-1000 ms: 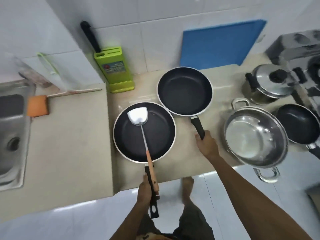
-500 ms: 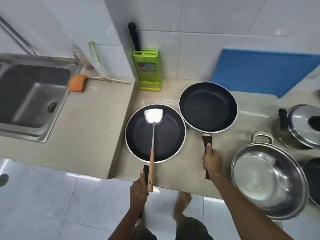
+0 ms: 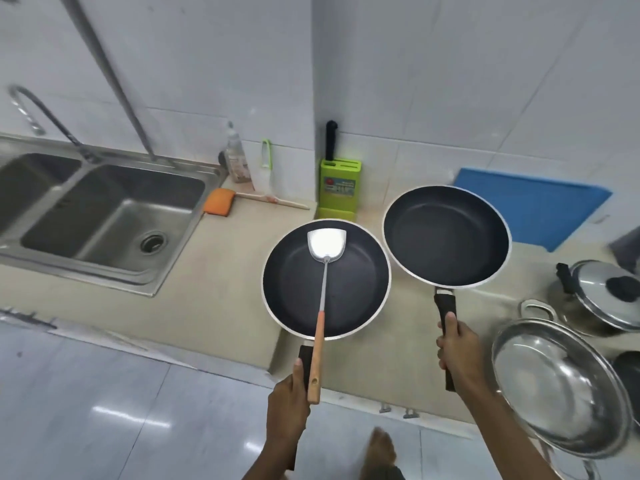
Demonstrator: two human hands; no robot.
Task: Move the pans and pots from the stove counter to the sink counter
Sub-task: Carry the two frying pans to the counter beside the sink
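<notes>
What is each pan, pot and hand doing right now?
Left hand: closed on spatula pan's handle.
Right hand: closed on empty pan's handle.
Spatula pan: held, spatula inside.
Empty pan: held, tilted.
Steel pot: uncovered, empty.
Lidded pot: covered.

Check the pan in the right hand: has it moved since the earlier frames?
Yes. The right-hand pan has shifted right, away from the green knife block and toward the blue cutting board; it also looks lifted.

Two black pans (image 3: 346,289), orange-handled silver spatula (image 3: 323,271), lime-green knife block (image 3: 339,188), blue board (image 3: 533,209).
</notes>
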